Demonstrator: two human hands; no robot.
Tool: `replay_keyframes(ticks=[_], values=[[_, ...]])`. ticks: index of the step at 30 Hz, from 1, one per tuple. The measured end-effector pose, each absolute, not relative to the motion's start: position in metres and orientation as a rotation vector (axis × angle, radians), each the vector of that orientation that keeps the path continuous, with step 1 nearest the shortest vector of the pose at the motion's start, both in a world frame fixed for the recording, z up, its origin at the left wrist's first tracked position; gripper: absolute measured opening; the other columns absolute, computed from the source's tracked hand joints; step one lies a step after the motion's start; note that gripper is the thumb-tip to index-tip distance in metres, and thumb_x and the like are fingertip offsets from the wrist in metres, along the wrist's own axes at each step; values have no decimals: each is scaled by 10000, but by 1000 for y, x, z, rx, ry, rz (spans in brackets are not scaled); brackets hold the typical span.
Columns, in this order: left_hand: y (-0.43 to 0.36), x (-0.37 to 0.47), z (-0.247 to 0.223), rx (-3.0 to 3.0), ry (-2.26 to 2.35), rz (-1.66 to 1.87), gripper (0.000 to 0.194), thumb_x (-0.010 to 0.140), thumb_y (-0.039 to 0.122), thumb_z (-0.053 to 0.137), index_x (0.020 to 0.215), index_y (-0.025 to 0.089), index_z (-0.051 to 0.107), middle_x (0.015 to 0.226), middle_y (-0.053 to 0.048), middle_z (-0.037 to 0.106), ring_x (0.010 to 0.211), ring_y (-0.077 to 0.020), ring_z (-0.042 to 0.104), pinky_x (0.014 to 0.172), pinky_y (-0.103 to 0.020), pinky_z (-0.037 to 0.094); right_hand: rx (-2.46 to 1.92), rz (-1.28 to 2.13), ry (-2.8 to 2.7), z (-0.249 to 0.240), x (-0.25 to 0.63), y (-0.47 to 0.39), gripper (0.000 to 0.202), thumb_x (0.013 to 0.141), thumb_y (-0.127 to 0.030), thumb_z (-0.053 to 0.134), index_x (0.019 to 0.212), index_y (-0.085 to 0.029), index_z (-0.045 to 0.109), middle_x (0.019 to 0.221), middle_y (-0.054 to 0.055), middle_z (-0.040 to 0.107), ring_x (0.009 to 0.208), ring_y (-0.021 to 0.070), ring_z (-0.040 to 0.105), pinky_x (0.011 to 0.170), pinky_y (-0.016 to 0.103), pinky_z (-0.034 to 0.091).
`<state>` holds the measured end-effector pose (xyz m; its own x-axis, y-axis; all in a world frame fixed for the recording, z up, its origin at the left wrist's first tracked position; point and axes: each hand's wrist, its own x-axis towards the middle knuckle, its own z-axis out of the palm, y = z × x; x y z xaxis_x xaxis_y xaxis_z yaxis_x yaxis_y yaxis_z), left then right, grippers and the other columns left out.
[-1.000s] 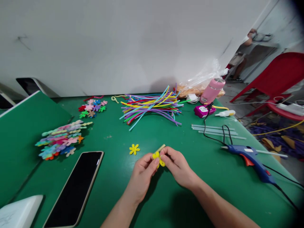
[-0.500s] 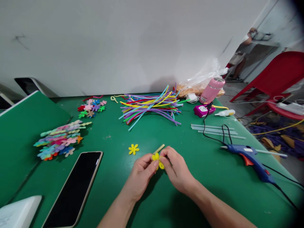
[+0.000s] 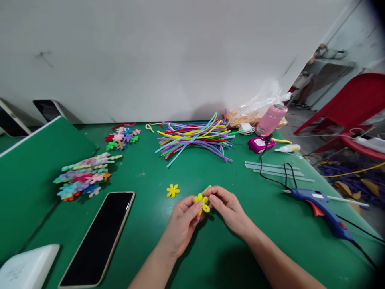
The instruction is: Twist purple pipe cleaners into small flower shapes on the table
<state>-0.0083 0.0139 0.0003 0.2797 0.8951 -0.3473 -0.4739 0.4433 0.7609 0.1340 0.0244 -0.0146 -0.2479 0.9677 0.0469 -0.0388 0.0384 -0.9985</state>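
Between my hands is a yellow pipe cleaner flower (image 3: 200, 199) with loop petals, held just above the green table. My left hand (image 3: 183, 222) pinches its left side between thumb and fingers. My right hand (image 3: 227, 206) is closed with thumb and index at the flower's right petals. Behind the fingers a thin pale stick (image 3: 206, 188) pokes out, partly hidden. Another yellow flower (image 3: 173, 190) lies flat on the table to the left. Beyond it rests a heap of colored pipe cleaners (image 3: 195, 138).
At left lie stacked fuzzy flowers (image 3: 84, 176), a smaller flower pile (image 3: 123, 137) and a phone (image 3: 98, 241). To the right are a blue glue gun (image 3: 321, 204), clear glue sticks (image 3: 278, 170), a purple power socket (image 3: 261, 145) and a pink bottle (image 3: 271, 119). A divider (image 3: 39, 180) stands at left.
The view has shifted slightly, so the table things appear further right. My fingers have turned the yellow flower a little, and its petals show more openly.
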Motion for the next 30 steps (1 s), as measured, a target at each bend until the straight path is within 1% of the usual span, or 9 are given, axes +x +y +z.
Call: replay_keyframes(ticks=[4,8,13,17,21,24,27,30], values=[[13,-9,-3,665,909,965,219,694,277,661,585,157,514,532,64,401,518,-74,319,516,-204,269,-1031,1191,-1609,-13,138,24,161,847,-307,495,794,-176,572,726,19,549,643,128,486,586,250,377],[13,-12,-6,853,995,908,212,732,322,623,634,158,531,583,52,404,556,-89,321,526,-218,263,-1035,1107,-1713,-9,140,25,152,853,-259,488,739,-173,540,682,4,517,601,111,443,555,232,350],[14,-14,-5,941,993,825,225,776,351,567,666,159,527,598,47,382,563,-96,298,524,-228,249,-1021,1130,-1762,-6,143,26,150,866,-245,460,744,-172,507,697,-3,487,618,107,421,568,221,347],[14,-14,-4,919,974,803,226,786,360,555,684,160,531,598,48,376,563,-96,296,518,-225,240,-1060,1227,-1736,-5,143,25,165,874,-278,443,760,-172,499,662,-16,464,585,101,397,539,213,333],[15,-13,-3,845,974,824,236,787,338,562,645,157,514,582,47,404,563,-90,323,529,-218,258,-1053,1289,-1674,-6,142,25,184,862,-308,459,760,-162,505,658,-12,481,575,99,416,529,209,349],[15,-13,-1,747,947,832,202,777,305,583,664,143,541,590,42,435,550,-77,339,526,-208,262,-1052,1256,-1703,-6,142,25,149,851,-271,479,773,-155,528,672,-3,518,586,101,439,540,209,368],[17,-12,0,664,884,826,171,778,271,585,686,128,569,563,43,433,519,-66,340,506,-203,251,-1043,1159,-1788,-5,143,24,97,845,-208,477,785,-161,536,697,5,541,611,106,465,569,211,392],[18,-13,0,590,788,809,202,794,247,558,629,131,547,491,53,394,468,-62,319,485,-212,236,-1011,988,-1906,-3,143,24,90,850,-158,453,800,-173,525,744,20,560,662,117,495,613,222,411]])
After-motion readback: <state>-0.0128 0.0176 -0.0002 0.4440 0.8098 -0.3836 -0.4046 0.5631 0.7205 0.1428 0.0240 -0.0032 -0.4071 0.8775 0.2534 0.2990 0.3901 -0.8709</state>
